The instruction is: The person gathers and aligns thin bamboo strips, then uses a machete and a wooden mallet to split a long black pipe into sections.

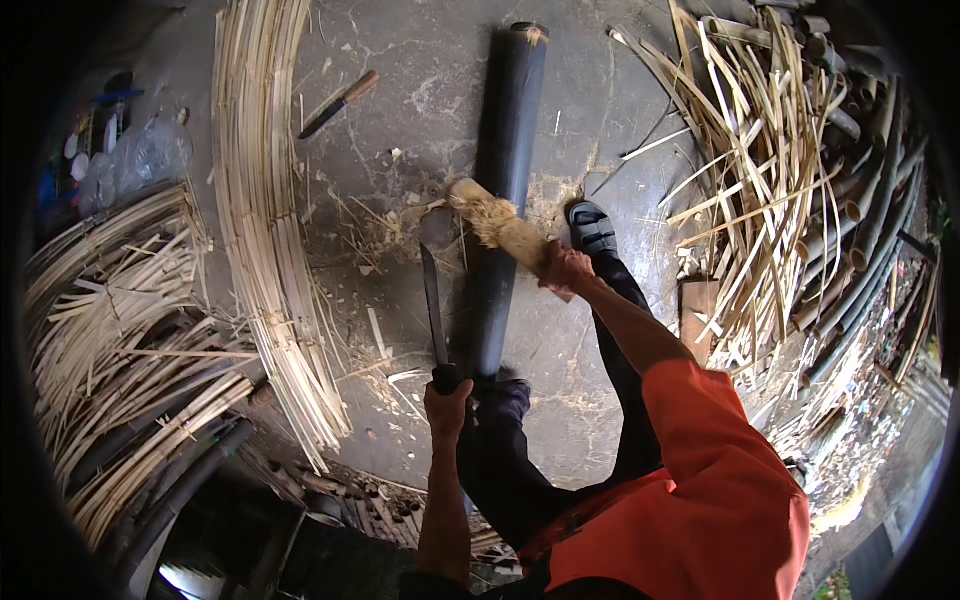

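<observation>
My left hand (447, 408) is closed around the black handle of a long machete (433, 300), its dark blade pointing away from me. In my right hand (567, 272) is a wooden mallet (512, 232), its middle frayed and splintered. The mallet reaches leftward across a dark blue-grey pole (520, 130), hiding part of it; I cannot tell whether they touch. The pole lies lengthwise on the concrete floor, between my feet, with a pale fibrous patch at its far end. To the pole's left is the machete blade, apart from the mallet.
A smaller knife (340, 103) with a wooden handle lies on the floor. Long split bamboo strips (255, 180) form a bundle at left, with more strips (120, 310) beyond. Loose strips (765, 170) and bamboo poles (870, 200) pile up at right. Wood chips litter the floor.
</observation>
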Available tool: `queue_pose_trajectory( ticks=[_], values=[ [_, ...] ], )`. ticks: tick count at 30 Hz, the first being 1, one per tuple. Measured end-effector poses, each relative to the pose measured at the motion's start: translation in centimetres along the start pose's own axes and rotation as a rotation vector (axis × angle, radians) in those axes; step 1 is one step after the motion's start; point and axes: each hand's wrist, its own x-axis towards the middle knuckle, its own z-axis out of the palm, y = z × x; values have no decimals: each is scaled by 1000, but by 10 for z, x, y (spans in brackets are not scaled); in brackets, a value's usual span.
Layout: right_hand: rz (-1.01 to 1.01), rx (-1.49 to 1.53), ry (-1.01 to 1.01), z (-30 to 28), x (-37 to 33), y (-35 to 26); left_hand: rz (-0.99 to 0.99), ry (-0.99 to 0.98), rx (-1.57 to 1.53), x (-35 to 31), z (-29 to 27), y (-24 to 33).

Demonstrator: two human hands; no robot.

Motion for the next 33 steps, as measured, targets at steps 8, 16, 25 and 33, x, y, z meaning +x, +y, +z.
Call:
queue_pose_trajectory(
  ticks=[8,16,25,33],
  values=[
    [80,258,-155,-34,-11,35,275,11,118,56,72,38],
    [275,1055,76,-15,-63,90,536,-123,311,150,175,182],
    [316,1300,-5,-47,-49,88,551,38,618,199,226,267],
    [344,1223,-66,-55,-42,82,577,54,694,189,223,271]
  ],
)
